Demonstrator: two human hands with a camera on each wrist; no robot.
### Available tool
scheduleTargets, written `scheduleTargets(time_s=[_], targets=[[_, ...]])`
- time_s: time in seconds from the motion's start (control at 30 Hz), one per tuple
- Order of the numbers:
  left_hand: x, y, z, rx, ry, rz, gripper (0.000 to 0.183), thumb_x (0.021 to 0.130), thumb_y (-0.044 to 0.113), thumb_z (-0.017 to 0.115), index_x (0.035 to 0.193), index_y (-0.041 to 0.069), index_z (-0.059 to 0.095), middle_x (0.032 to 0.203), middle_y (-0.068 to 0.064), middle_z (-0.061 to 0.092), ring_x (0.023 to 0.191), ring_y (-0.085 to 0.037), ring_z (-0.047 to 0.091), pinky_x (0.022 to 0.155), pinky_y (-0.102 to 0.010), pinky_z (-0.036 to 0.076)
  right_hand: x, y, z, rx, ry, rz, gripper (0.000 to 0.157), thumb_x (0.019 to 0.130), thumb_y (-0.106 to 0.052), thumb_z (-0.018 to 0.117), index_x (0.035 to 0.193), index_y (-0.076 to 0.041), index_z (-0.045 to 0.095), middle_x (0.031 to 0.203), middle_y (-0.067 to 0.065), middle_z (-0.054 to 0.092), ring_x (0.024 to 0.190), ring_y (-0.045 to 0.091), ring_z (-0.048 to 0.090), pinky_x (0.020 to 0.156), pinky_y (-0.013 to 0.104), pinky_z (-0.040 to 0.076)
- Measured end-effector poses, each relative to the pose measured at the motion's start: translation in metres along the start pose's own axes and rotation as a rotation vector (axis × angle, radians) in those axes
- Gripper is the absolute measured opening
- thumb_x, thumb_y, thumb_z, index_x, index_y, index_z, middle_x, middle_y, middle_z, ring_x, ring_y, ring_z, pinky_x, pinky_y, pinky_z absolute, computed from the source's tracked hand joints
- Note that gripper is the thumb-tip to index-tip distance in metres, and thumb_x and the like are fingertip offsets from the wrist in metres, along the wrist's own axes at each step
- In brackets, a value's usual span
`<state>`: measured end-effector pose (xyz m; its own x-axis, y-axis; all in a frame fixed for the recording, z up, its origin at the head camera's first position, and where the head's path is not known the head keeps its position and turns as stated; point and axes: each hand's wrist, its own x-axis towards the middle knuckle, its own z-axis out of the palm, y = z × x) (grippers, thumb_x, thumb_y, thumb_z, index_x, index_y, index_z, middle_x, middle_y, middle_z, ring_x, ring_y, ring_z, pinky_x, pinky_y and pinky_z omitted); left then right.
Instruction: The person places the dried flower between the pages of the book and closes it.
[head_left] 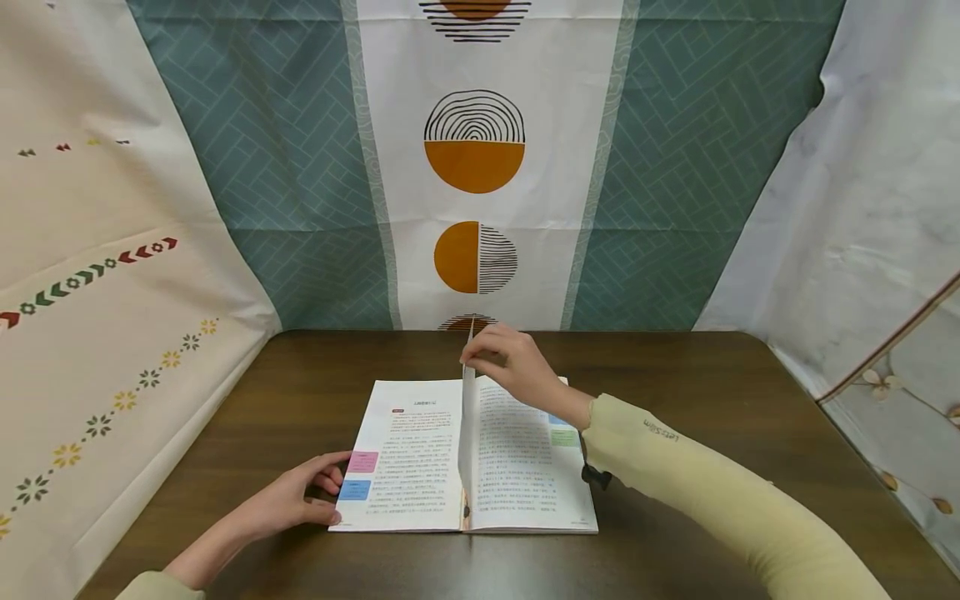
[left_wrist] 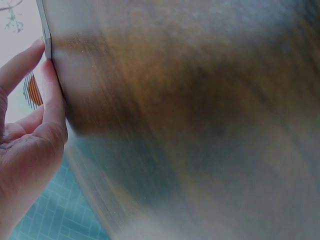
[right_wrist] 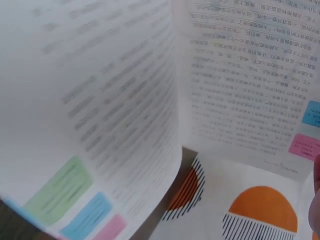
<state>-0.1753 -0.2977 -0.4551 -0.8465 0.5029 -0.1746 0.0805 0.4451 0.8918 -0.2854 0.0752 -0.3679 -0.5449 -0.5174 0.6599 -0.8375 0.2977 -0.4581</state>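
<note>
An open book [head_left: 408,467] lies on the dark wooden table, with printed text and coloured boxes on its pages. My right hand [head_left: 517,362] pinches the top of one page [head_left: 467,425] between thumb and fingers. That page stands nearly upright from the spine, seen almost edge-on. In the right wrist view the raised page [right_wrist: 125,100] curves across the left half, slightly blurred. Down by the book's lower left corner, my left hand [head_left: 288,500] touches the outer edge with thumb and fingertips. The left wrist view shows the left hand [left_wrist: 37,115] against a thin edge.
The wooden table [head_left: 315,367] reaches back to a green and white patterned cloth [head_left: 300,167]. A cream cloth [head_left: 112,292] borders the left side, a pale floral one [head_left: 885,417] the right. A small dark object [head_left: 596,477] shows beneath the right wrist.
</note>
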Motion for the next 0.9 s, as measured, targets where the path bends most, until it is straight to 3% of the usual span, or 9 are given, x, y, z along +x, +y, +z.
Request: scheduleTargets(time_s=[0.2,0.5,0.9], targets=[[0.001,-0.001,0.000,0.012,0.005,0.002,0.087,0.081,0.009,0.078,0.147,-0.014,0.026,0.112,-0.017,0.048,0.097,-0.003,0.049,0.080,-0.021,0.054,0.012,-0.002,0.016,-0.002,-0.039,0.008,0.007,0.090,-0.013,0.071,0.096,-0.017,0.072,0.095,-0.004,0.067,0.092,0.011,0.056,0.078,0.037,0.053],[0.001,-0.002,0.000,0.007,0.007,0.000,0.086,0.081,0.007,0.078,0.148,-0.013,0.026,0.114,-0.017,0.048,0.096,-0.003,0.049,0.078,-0.022,0.054,0.034,-0.006,0.041,-0.022,-0.165,0.001,0.007,0.090,-0.014,0.071,0.096,-0.017,0.073,0.095,-0.006,0.068,0.093,0.014,0.058,0.080,0.026,0.052],[0.000,0.000,-0.001,0.023,0.013,0.022,0.084,0.081,0.008,0.077,0.146,-0.013,0.029,0.114,-0.018,0.049,0.097,-0.002,0.050,0.077,-0.021,0.052,0.054,-0.011,0.083,-0.037,-0.339,0.022,0.007,0.093,-0.018,0.068,0.098,-0.016,0.072,0.099,-0.003,0.069,0.092,0.016,0.057,0.082,0.025,0.052]])
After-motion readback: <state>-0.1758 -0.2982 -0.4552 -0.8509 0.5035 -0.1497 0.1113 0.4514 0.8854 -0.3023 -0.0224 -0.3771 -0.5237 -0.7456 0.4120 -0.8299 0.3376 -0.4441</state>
